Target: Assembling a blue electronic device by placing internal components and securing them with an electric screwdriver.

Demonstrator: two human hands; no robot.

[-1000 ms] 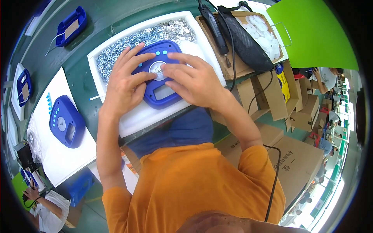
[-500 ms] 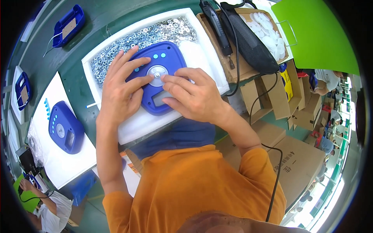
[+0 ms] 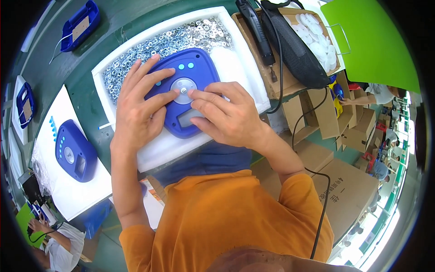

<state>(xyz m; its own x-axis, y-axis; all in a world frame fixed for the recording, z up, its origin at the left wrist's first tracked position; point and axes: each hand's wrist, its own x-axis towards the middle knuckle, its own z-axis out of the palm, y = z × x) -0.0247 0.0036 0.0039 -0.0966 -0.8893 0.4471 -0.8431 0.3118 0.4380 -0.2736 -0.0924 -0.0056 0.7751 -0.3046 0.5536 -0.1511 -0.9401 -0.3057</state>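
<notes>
A blue plastic housing point(image 3: 204, 68) lies face up at the front of a white foam tray point(image 3: 251, 75) filled with nuts and small metal pieces. Light-blue dots, a round silver disc point(image 3: 185, 83) and a rectangular window mark its face. A small metal nut point(image 3: 183, 90) sits at the disc's middle. My left hand point(image 3: 140, 99) spreads over the housing's left side, index fingertip beside the nut. From the right, my right hand point(image 3: 229, 111) brings its bent index finger to the disc, thumb apart over the window. I see nothing held between the fingers of either hand.
A similar blue housing point(image 3: 74, 149) rests on a white sheet at left; other blue shells point(image 3: 81, 25) lie beyond. Right of the tray, a cardboard box point(image 3: 283, 86) holds an electric screwdriver point(image 3: 256, 34), a black mesh pouch point(image 3: 294, 52) and white plastic discs point(image 3: 312, 41). Other people work nearby.
Both hands keep nearly the same pose, index fingertips still at the disc. Tray and housing shift only slightly in view. At right, another person's hand now reaches to a cardboard box.
</notes>
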